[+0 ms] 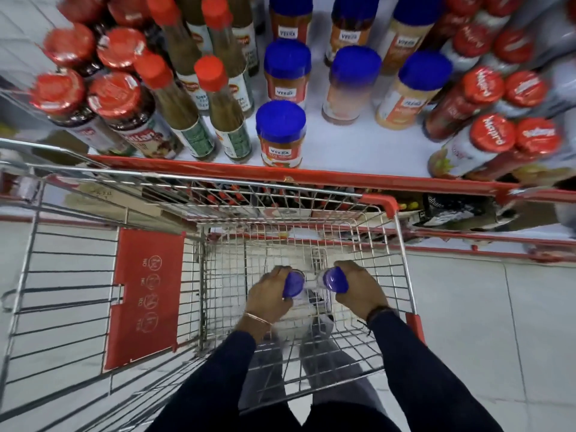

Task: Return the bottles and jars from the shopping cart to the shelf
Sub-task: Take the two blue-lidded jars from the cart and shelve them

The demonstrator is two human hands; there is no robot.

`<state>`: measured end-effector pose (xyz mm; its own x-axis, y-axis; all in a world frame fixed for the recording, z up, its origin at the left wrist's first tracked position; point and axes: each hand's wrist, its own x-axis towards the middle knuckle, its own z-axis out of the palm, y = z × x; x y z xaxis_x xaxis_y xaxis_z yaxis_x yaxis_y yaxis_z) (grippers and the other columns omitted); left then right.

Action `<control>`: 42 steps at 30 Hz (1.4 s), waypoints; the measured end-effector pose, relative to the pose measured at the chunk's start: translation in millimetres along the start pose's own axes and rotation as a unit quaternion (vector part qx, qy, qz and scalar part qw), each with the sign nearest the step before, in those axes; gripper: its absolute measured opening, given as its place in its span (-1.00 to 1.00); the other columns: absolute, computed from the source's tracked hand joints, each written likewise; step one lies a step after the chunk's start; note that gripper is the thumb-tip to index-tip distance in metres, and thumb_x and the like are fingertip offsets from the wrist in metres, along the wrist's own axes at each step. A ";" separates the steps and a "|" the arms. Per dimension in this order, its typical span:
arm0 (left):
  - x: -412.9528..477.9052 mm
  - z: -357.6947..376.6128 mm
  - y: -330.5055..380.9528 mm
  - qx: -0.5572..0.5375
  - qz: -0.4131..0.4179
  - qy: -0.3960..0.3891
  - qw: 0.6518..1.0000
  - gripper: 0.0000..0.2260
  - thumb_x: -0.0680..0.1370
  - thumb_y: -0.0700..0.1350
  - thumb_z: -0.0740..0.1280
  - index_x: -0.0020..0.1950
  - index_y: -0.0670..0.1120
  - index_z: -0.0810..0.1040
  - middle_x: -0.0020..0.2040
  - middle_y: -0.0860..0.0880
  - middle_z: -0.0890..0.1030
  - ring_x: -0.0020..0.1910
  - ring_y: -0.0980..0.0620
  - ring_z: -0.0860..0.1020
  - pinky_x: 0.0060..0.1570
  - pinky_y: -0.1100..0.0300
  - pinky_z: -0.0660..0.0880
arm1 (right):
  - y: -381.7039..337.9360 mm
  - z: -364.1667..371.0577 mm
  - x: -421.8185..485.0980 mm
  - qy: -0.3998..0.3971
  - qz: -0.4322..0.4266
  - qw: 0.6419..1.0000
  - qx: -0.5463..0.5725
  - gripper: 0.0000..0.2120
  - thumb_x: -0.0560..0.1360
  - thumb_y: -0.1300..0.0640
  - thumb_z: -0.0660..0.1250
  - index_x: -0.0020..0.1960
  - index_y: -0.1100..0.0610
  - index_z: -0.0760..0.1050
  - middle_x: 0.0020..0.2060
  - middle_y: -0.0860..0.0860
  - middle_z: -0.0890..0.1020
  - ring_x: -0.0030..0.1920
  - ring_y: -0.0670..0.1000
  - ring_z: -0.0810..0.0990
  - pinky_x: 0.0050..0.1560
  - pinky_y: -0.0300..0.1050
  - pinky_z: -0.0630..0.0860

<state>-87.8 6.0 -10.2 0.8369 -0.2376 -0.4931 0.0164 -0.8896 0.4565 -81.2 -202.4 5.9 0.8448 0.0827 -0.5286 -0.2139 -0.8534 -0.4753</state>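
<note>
Both my hands reach down into the wire shopping cart (402, 244). My left hand (268, 294) grips a blue-lidded jar (293, 285) by its top. My right hand (361, 288) grips a second blue-lidded jar (336, 279) the same way. The jars' bodies are mostly hidden below the hands. Above the cart lies the white shelf (358, 151) with a red front edge, where several matching blue-lidded jars (281, 132) stand in rows.
Red-capped green sauce bottles (218, 107) and red-lidded jars (115, 104) fill the shelf's left side; more red-lidded jars (492, 138) crowd its right. The cart's red child-seat flap (146, 294) sits left of my hands. A lower shelf shows through the cart wires.
</note>
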 end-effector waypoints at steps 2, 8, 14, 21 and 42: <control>-11.4 -23.5 13.8 0.024 0.024 0.016 0.999 -0.46 0.38 -0.11 0.37 0.33 -0.03 0.32 0.27 -0.04 0.48 0.17 -0.10 0.50 0.01 0.05 0.52 | -12.0 -31.2 -13.7 -0.006 -0.017 1.000 -0.007 -0.45 0.29 0.28 0.36 0.27 0.12 0.40 0.14 0.11 0.58 0.05 0.14 0.58 0.00 -0.07 0.53; -43.1 -106.9 66.5 0.063 0.061 0.068 0.994 -0.42 0.35 0.02 0.40 0.32 -0.02 0.33 0.29 -0.02 0.47 0.16 -0.10 0.52 -0.02 0.06 0.52 | -52.4 -126.7 -59.0 0.017 -0.063 0.998 -0.020 -0.55 0.22 0.02 0.47 0.09 0.01 0.48 -0.08 -0.05 0.60 -0.07 0.03 0.57 -0.15 -0.17 0.45; -64.8 -179.2 123.0 0.055 0.134 0.133 0.980 -0.42 0.31 0.11 0.45 0.25 -0.05 0.38 0.21 -0.01 0.40 0.07 -0.06 0.53 -0.07 0.05 0.55 | -82.8 -215.2 -101.9 0.089 -0.114 0.989 0.005 -0.43 0.01 -0.24 0.38 -0.03 -0.03 0.56 -0.13 -0.04 0.65 -0.11 0.01 0.59 -0.07 -0.02 0.57; -42.4 -235.2 175.4 0.080 0.191 0.210 0.956 -0.47 0.36 0.04 0.43 0.26 -0.09 0.37 0.20 -0.07 0.40 0.06 -0.14 0.53 -0.13 0.10 0.45 | -97.9 -276.7 -93.0 0.192 -0.157 0.968 -0.040 -0.44 0.26 0.11 0.52 0.22 0.13 0.47 0.11 0.09 0.55 0.08 0.09 0.51 0.00 -0.12 0.40; 66.2 -232.7 190.4 0.075 0.169 0.171 0.968 -0.42 0.41 -0.33 0.32 0.40 -0.14 0.27 0.39 -0.16 0.32 0.26 -0.24 0.42 0.08 -0.12 0.53 | -82.4 -280.5 17.5 0.143 -0.145 0.979 -0.026 -0.59 0.35 0.28 0.41 0.17 0.18 0.44 0.16 0.16 0.53 0.13 0.18 0.52 0.13 0.06 0.48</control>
<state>98.1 -88.3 216.4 0.9127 -0.4058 -0.0487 -0.3491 -0.8361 0.4232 88.8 -275.0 233.0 0.9706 0.1846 -0.1542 0.0748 -0.8410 -0.5358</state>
